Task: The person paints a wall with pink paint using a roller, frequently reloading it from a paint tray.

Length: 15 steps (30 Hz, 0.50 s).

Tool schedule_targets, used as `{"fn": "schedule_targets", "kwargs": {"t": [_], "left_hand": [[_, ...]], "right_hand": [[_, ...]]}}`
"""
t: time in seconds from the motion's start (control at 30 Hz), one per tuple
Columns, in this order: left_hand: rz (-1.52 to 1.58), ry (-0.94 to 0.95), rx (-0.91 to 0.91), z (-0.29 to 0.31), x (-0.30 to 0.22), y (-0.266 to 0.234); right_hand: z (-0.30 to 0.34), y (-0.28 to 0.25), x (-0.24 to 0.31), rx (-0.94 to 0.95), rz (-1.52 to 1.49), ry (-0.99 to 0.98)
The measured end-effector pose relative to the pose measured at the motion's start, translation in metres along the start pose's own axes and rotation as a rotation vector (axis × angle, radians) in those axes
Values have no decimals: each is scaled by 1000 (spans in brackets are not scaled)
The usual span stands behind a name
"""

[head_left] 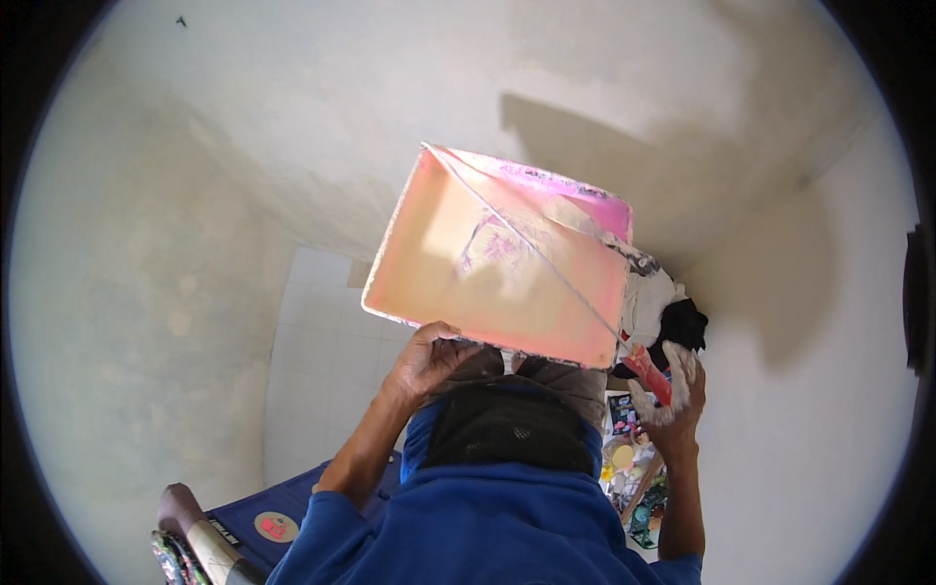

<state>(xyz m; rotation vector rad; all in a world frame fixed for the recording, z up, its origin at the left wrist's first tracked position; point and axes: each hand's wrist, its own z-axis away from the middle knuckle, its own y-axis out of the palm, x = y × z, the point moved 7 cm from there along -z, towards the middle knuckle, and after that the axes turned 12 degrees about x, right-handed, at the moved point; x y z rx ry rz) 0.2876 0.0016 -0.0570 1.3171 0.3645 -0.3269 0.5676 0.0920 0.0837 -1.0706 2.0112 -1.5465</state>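
My left hand (429, 361) pinches the near rim of a shallow pinkish-orange paint tray (409, 263), thumb over the edge. Cream paint or residue and purple smears mark the tray's inside. A thin metal rod (531, 244) crosses it diagonally, ending in a red handle (647, 373) at the tray's near right corner. My right hand (673, 385), its fingers coated whitish, is closed around that handle. Over the tray's right rim lies a paint-crusted flat tool (604, 237), its pale end inside; whether it is a brush or a scraper I cannot tell.
Plain pale walls (175, 292) rise ahead and on both sides. White tiled floor (317, 322) shows at left. Behind me at lower left is a dark blue fabric item (302, 497). White and black cloth (673, 317) and colourful clutter (634, 463) lie at right.
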Motion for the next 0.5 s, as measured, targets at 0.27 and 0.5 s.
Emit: {"fn": "schedule_targets", "kwargs": {"t": [0.27, 0.5], "left_hand": [[-19, 41, 64, -9, 5, -10], [-82, 123, 54, -13, 14, -20]], "right_hand": [[134, 106, -41, 21, -588, 643], [363, 322, -62, 587, -741, 1071]]}}
